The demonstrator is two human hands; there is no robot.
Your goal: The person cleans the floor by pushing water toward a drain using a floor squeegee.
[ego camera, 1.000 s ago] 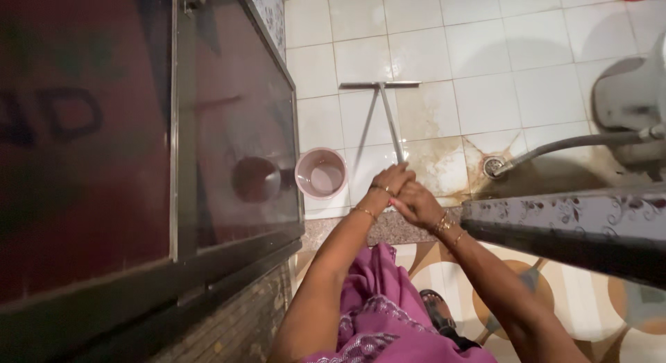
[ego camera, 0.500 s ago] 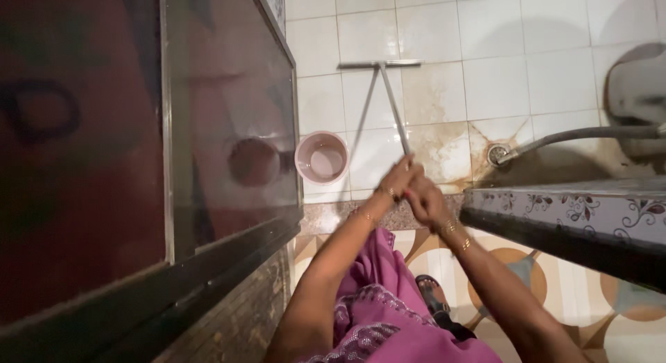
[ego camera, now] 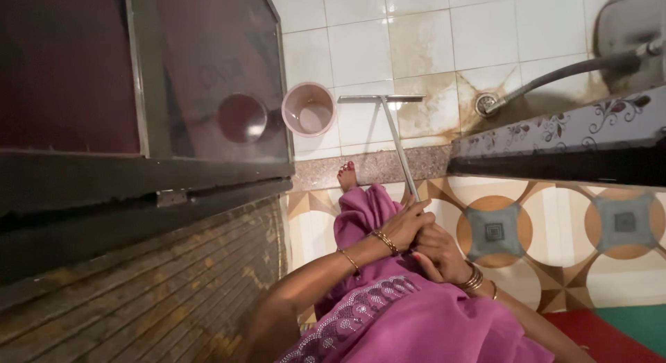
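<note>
A long-handled floor squeegee [ego camera: 392, 123] lies with its metal blade on the white tiled floor [ego camera: 361, 47] and its pole running back to me. My left hand [ego camera: 406, 224] is closed around the pole's near end. Just below it my right hand [ego camera: 438, 255] grips the same pole. Both wrists carry gold bangles. A pink garment [ego camera: 388, 300] covers my lap, and my bare foot [ego camera: 346, 175] rests on the speckled stone threshold [ego camera: 374, 165].
A pink bucket [ego camera: 309, 109] stands on the tiles left of the blade. A dark door [ego camera: 208, 78] fills the left side. A floor drain [ego camera: 486, 103] with a grey hose [ego camera: 562, 71] lies right, behind a dark patterned ledge [ego camera: 555, 144].
Both hands have drawn back toward me with the pole, and the squeegee blade has slid nearer across the tiles. The view has tilted down, showing patterned floor tiles and my foot.
</note>
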